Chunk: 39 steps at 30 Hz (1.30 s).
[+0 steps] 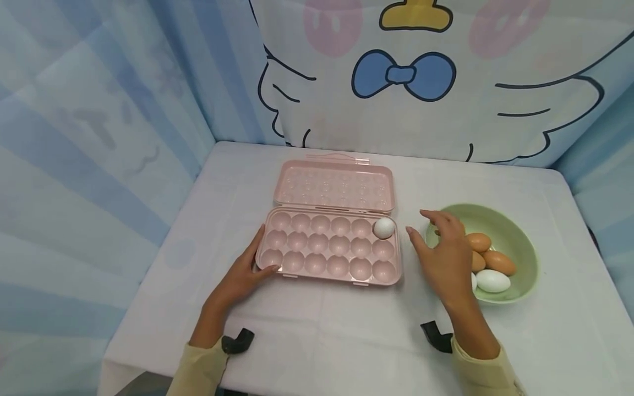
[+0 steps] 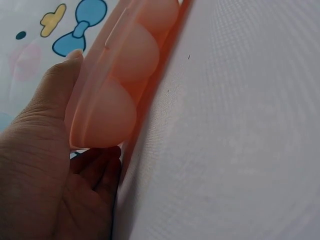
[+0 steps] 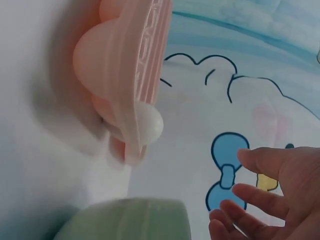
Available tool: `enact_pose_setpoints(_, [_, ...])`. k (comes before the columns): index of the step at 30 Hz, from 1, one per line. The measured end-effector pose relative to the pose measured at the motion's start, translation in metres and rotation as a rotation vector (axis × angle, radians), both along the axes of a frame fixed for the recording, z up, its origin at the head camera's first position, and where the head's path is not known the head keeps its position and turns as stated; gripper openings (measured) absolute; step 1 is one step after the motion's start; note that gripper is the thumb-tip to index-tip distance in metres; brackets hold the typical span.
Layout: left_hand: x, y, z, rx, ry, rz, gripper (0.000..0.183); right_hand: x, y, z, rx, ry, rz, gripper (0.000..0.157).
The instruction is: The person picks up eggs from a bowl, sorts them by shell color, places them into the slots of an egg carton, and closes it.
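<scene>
A pink plastic egg box [image 1: 322, 265] lies on the table with its lid [image 1: 337, 187] folded back. One white egg [image 1: 384, 227] sits in the far right cup. My left hand [image 1: 240, 283] grips the box's near left corner, thumb along the front and fingers at the left side. Between the box and a green bowl [image 1: 527, 236], my right hand [image 1: 448, 258] hovers with fingers spread and nothing in them, partly covering the bowl's left rim. Brown eggs [image 1: 499, 263] and white eggs [image 1: 493, 281] lie in the bowl, some hidden by that hand.
White cloth covers the table [image 1: 317, 341]. A patterned curtain [image 1: 396, 121] hangs behind the far edge, with blue curtain [image 1: 99, 192] on the left side. Black straps [image 1: 437, 336] sit at both wrists.
</scene>
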State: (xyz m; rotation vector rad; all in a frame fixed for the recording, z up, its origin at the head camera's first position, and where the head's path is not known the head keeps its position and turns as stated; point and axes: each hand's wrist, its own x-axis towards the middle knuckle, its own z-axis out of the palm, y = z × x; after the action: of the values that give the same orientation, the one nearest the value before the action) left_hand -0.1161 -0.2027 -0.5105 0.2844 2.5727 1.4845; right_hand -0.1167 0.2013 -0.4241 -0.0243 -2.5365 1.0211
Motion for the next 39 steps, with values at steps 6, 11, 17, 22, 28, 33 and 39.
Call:
enact_pose_setpoints(6, [0.0,0.0,0.0,-0.002,0.004,0.002,0.105,0.022,0.037,-0.002,0.036,-0.042,-0.041,0.046])
enact_pose_setpoints(11, [0.0,-0.001,0.001,0.013,-0.003,-0.004,0.105,0.037,0.066,-0.003,0.028,-0.158,-0.063,0.053])
enact_pose_setpoints(17, [0.002,-0.003,-0.001,0.007,-0.002,-0.008,0.104,0.05,0.089,-0.006,0.053,-0.308,-0.075,0.062])
enact_pose_setpoints(22, [0.001,-0.002,-0.002,0.002,-0.008,-0.006,0.104,0.053,0.097,-0.011,0.088,-0.282,-0.051,0.05])
enact_pose_setpoints(28, [-0.001,-0.002,-0.002,0.005,-0.012,-0.007,0.104,0.05,0.098,-0.018,0.089,-0.314,0.007,0.047])
enact_pose_setpoints(33, [0.0,-0.002,-0.002,0.009,-0.017,-0.002,0.104,0.046,0.098,-0.019,0.123,-0.372,0.04,0.052])
enact_pose_setpoints(39, [-0.001,-0.001,-0.002,0.022,-0.009,-0.008,0.104,0.04,0.097,-0.015,0.13,-0.378,0.07,0.052])
